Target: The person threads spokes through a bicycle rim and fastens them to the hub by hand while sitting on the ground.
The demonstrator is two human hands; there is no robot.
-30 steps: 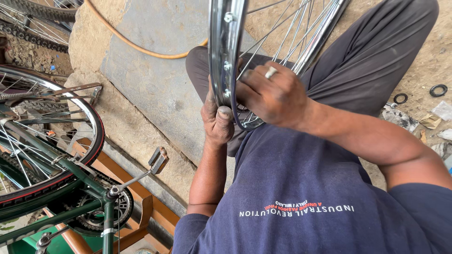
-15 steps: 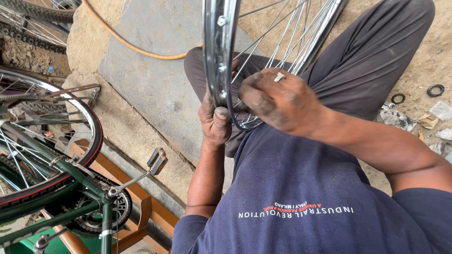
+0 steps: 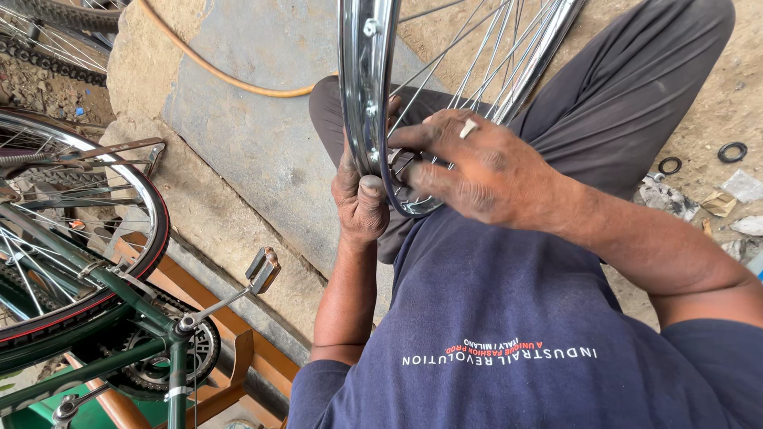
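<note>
Item 1, left edge: green bicycle (image 3: 87, 334), its tyred wheel (image 3: 95, 262) at mid-left, chainring (image 3: 163, 357) and pedal (image 3: 262, 270) toward lower centre, orange stand (image 3: 230, 334) beneath. Item 2, upper left to centre: concrete slab (image 3: 238, 135) with an orange hose (image 3: 222, 75) curving across its top. Item 3, centre: left hand (image 3: 362, 202), closed around the lower arc of the rim (image 3: 366, 87), thumb pressed on the rim's outer face. Item 4, top centre: the bare chrome rim, upright, seen edge-on, running out of the frame's top, resting against the person's lap; spokes (image 3: 477, 56) fan to the upper right. Item 5, centre right: right hand (image 3: 477, 167), fingers together and pinched inside the rim at its lowest spokes, a ring on 1 finger; what it pinches cannot be told. Item 6, right edge: 2 black rubber rings (image 3: 731, 151) and paper scraps (image 3: 735, 195) on bare earth. Handling note, as a judgement: the left grip should keep the rim from turning while the right fingers work 1 spoke end at a time, with small, even turns, so the rim stays true.
</note>
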